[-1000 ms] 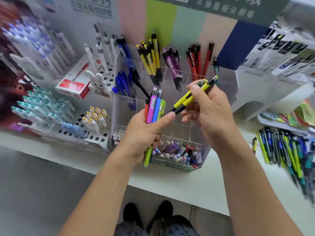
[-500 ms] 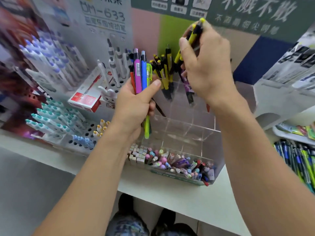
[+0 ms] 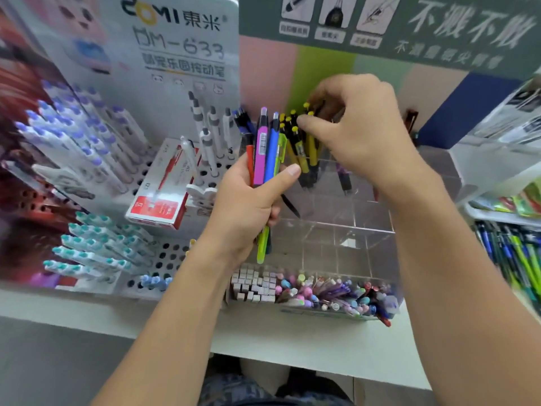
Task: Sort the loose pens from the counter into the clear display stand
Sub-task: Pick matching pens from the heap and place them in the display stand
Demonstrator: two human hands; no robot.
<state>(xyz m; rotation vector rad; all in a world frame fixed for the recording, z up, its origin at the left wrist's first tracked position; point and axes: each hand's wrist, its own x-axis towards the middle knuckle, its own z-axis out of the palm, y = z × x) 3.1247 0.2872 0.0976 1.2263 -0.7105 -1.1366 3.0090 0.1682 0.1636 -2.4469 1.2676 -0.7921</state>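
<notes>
Left hand (image 3: 243, 206) grips an upright bundle of pens in front of the clear display stand (image 3: 330, 230): red pen (image 3: 249, 159), pink pen (image 3: 260, 150), blue pen (image 3: 272, 148) and lime-green pen (image 3: 263, 244), with the thumb pressed across the barrels. Right hand (image 3: 360, 136) reaches over the stand's rear tier with fingers curled among the yellow-and-black pens (image 3: 301, 150) standing there; a firm pinch cannot be confirmed, as the fingertips are blurred. More loose pens (image 3: 518, 259) lie on the counter (image 3: 292, 344) at far right, well apart from the stand.
</notes>
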